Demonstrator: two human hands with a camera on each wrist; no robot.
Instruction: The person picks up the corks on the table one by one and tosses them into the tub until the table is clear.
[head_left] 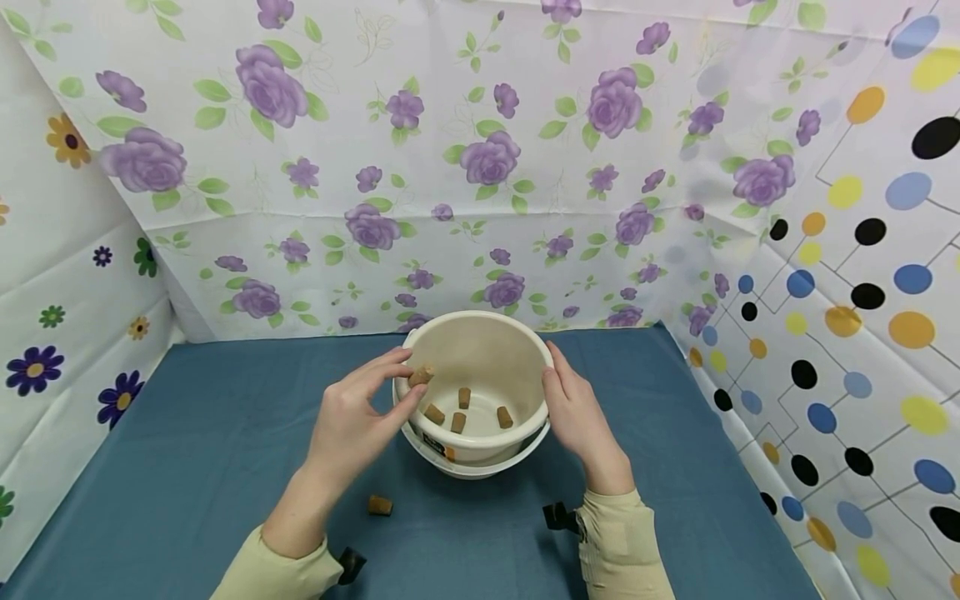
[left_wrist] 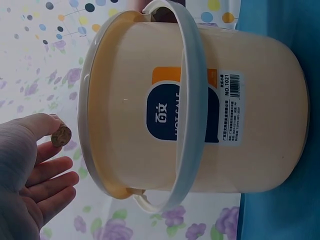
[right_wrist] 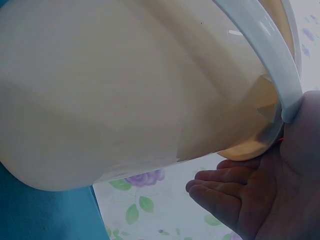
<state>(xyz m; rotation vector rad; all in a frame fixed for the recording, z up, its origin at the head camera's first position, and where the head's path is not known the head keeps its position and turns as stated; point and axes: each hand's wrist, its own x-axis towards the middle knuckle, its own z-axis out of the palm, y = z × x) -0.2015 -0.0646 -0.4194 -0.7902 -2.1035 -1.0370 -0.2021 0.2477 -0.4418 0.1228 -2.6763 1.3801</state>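
My left hand (head_left: 356,412) pinches a brown cork (head_left: 421,376) between thumb and fingers, over the left rim of a cream bucket (head_left: 476,332). In the left wrist view, the pinched cork (left_wrist: 61,135) has a speckled end, and the other fingers are spread. Several corks, one of them a cork (head_left: 505,417) at the right, lie on the bucket's floor. Against the right rim rests my right hand (head_left: 583,417); in the right wrist view its fingers (right_wrist: 217,202) stretch out straight beside the bucket wall. The bucket's pale handle (left_wrist: 194,100) hangs down on the near side.
Another cork (head_left: 380,505) lies on the blue cloth (head_left: 247,467) in front of the bucket, near the left sleeve (head_left: 279,571). Behind the cloth rises a flower-print sheet (head_left: 435,275), with a dotted sheet (head_left: 825,400) at the right.
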